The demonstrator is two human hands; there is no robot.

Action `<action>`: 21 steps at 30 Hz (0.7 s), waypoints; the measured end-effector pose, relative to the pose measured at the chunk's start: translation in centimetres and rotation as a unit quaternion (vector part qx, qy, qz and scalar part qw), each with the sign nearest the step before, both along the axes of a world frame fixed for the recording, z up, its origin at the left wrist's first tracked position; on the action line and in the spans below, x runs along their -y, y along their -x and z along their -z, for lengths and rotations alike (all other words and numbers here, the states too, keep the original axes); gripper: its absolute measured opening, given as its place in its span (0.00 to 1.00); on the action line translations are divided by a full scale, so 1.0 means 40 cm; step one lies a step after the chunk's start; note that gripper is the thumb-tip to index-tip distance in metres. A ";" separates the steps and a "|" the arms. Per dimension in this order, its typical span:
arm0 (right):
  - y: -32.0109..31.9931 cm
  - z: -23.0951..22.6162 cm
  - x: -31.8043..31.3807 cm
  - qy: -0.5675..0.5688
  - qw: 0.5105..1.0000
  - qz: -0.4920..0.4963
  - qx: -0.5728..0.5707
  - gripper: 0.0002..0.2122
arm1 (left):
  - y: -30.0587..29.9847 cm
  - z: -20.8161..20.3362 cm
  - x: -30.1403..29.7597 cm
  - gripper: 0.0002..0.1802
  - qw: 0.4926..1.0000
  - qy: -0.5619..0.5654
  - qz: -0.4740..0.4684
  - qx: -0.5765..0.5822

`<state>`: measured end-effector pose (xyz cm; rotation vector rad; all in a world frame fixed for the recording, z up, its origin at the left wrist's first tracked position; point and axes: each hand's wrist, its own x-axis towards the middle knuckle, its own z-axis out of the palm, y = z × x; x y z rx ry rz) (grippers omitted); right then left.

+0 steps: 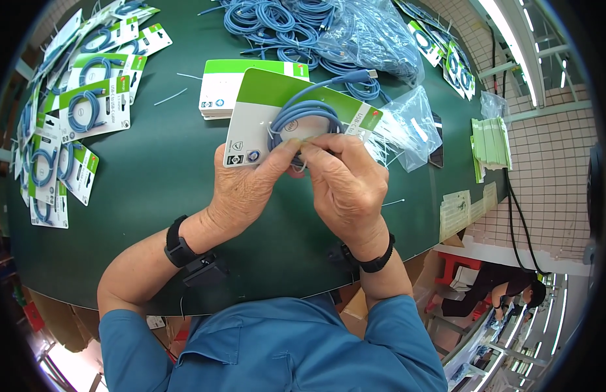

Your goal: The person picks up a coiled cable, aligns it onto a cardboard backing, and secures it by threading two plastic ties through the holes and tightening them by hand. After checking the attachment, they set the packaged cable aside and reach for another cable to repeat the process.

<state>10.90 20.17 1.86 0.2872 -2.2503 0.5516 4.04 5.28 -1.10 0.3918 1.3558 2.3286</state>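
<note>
A white-and-green backing card (pixel 249 121) is tilted up in front of me, with a coiled blue cable (pixel 309 108) lying against its face. The cable's metal plug sticks out past the card's upper right. My left hand (pixel 241 193) grips the card's lower edge, its thumb pressing on the bottom of the coil. Fingers of my right hand (pixel 350 183) pinch together at that same spot, where a thin white cable tie (pixel 299 168) shows below the coil. The exact hold on the tie is partly hidden by the fingertips.
Behind the card lies a stack of blank cards (pixel 215 88). Loose white ties (pixel 389 130) spill from a clear bag (pixel 417 121). Carded cables (pixel 87 114) pile at the left. Bagged blue cables (pixel 368 39) lie at the back. A person (pixel 492 287) works at the lower right.
</note>
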 end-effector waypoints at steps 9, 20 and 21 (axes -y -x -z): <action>-0.018 -0.044 0.007 0.018 0.991 0.028 0.130 0.09 | 0.016 0.000 0.002 0.14 0.999 0.048 0.018 -0.016; -0.001 0.007 -0.238 0.457 0.888 0.037 0.031 0.12 | 0.037 -0.039 0.001 0.23 0.998 0.000 0.046 0.050; -0.008 0.024 -0.253 0.553 0.830 0.008 0.069 0.13 | 0.033 -0.044 -0.001 0.24 0.997 -0.004 0.058 0.053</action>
